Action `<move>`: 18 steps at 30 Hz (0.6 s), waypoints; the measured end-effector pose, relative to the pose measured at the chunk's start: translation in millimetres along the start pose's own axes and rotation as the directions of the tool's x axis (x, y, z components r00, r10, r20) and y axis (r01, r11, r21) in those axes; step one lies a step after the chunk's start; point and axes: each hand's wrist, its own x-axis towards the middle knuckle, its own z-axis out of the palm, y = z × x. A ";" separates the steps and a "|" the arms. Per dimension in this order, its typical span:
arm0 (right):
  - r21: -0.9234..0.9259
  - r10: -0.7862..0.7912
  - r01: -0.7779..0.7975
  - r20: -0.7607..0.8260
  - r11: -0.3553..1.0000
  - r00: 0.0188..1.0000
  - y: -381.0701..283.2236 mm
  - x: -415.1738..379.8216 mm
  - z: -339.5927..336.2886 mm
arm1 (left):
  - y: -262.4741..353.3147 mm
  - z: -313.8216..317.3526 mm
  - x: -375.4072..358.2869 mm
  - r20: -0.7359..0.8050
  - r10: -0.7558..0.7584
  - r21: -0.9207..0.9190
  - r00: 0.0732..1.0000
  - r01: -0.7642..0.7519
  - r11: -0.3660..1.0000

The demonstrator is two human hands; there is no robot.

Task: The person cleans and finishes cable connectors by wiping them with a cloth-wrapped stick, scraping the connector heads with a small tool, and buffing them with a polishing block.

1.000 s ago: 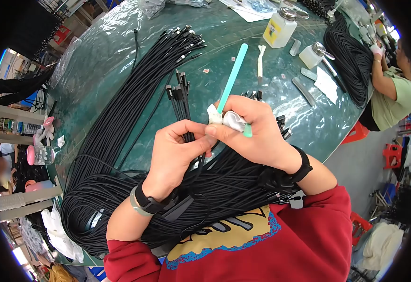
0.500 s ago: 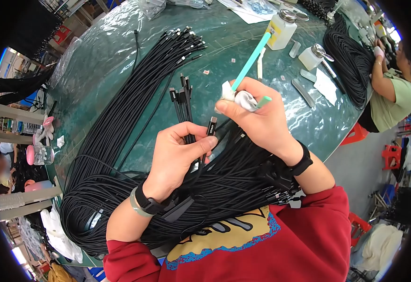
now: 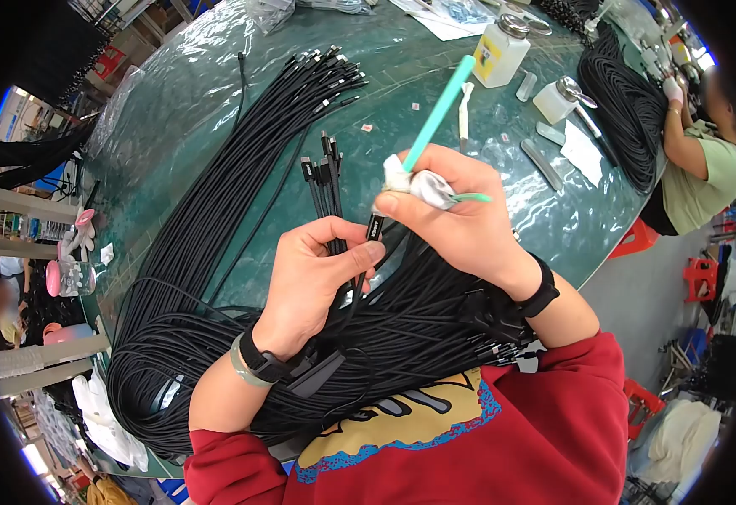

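My left hand (image 3: 313, 269) pinches a black cable connector (image 3: 374, 229) between thumb and fingers; several more connectors (image 3: 324, 172) stick up behind that hand. In my right hand (image 3: 456, 210) is a green stick (image 3: 439, 114) together with a white cloth (image 3: 429, 188). The cloth is at the metal tip of the held connector, touching it or very close. A long bundle of black cables (image 3: 208, 185) lies on the green table to the left and loops under both forearms.
On the green table (image 3: 418, 76) stand two white bottles (image 3: 501, 55) (image 3: 557, 103). A grey metal tool (image 3: 542, 165) and a white paper (image 3: 582, 154) lie to the right. Another coil of cables (image 3: 624, 109) is near a co-worker (image 3: 704, 168) at the right edge.
My right hand has moved left and down, bringing the white cloth to the connector's tip. The green stick moved with it. My left hand and the held connector have shifted slightly.
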 end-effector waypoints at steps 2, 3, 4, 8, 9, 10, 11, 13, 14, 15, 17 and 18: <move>-0.022 -0.037 0.037 -0.002 0.999 0.999 2.2 0.9 1.0 | 0.3 -0.3 -0.1 0.008 0.016 0.007 1.000 -0.016 1.000; -0.047 -0.075 0.075 0.004 0.996 0.997 4.1 2.1 1.5 | 0.7 -0.4 0.4 0.009 0.019 0.008 1.000 -0.019 1.000; -0.072 -0.112 0.113 0.014 0.991 0.994 5.7 3.1 2.2 | 0.6 -0.5 0.9 0.004 0.011 0.001 1.000 -0.011 1.000; -0.065 0.037 -0.034 0.042 0.997 0.998 13.2 -5.3 -9.0 | 0.6 -1.2 1.2 -0.007 0.000 -0.009 1.000 0.000 1.000; -0.066 0.038 -0.035 0.042 0.997 0.998 11.6 -4.4 -8.1 | 1.1 -1.1 1.3 -0.005 0.005 0.003 1.000 -0.005 1.000; -0.062 -0.015 0.017 0.028 0.998 0.999 8.1 -2.7 -5.8 | 0.8 -0.7 1.1 -0.003 0.009 0.014 1.000 -0.009 1.000; -0.057 -0.067 0.068 0.013 0.996 0.998 4.6 -1.4 -3.4 | -0.3 -0.2 0.4 -0.004 0.006 0.014 1.000 -0.006 1.000; -0.050 -0.122 0.121 -0.012 0.991 0.993 4.2 -1.5 -2.5 | -1.3 0.4 -0.8 -0.011 0.020 0.022 1.000 -0.020 1.000; -0.065 -0.114 0.114 -0.001 0.991 0.993 6.6 -0.9 -2.6 | -0.9 0.5 -0.8 -0.013 0.030 0.027 0.999 -0.030 0.999; -0.081 -0.108 0.109 0.014 0.991 0.994 8.9 0.5 -2.5 | -0.4 0.2 -0.4 -0.010 0.033 0.030 0.999 -0.033 0.999; -0.101 -0.106 0.109 0.035 0.989 0.994 8.2 3.2 -3.2 | -0.2 -0.9 0.6 -0.008 0.027 0.018 1.000 -0.027 0.999; -0.081 -0.079 0.079 0.009 0.994 0.997 6.1 2.4 -3.9 | -0.8 -1.2 0.8 -0.007 0.020 0.011 1.000 -0.020 1.000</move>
